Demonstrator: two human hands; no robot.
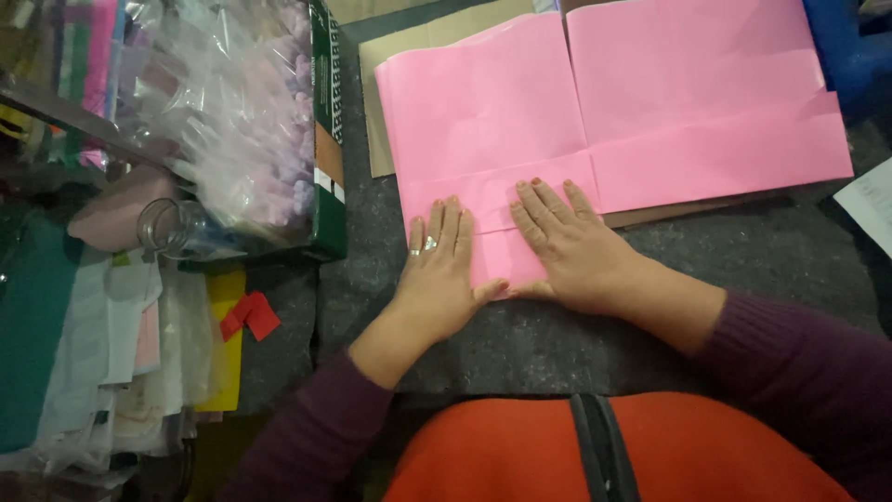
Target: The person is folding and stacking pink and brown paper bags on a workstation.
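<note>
Dark grey felt-covered bench [650, 279] carries everything. Large creased pink paper sheet [613, 121] lies over flat brown cardboard [376, 112] toward the far edge, its near-left flap folded toward the person. Open green cardboard box [327, 139] stuffed with clear plastic bags [242, 112] sits at the left edge. Left hand [441, 270] and right hand [567, 246]: both flat, fingers spread, pressing that folded flap, thumbs nearly touching. Small red paper scrap [249, 316] near left.

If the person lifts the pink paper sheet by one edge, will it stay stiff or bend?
The pink paper sheet would probably droop: it looks thin and shows fold creases. It seems light for its size, lying flat under only the left hand and right hand. It may slide less on the grey felt mat.
</note>
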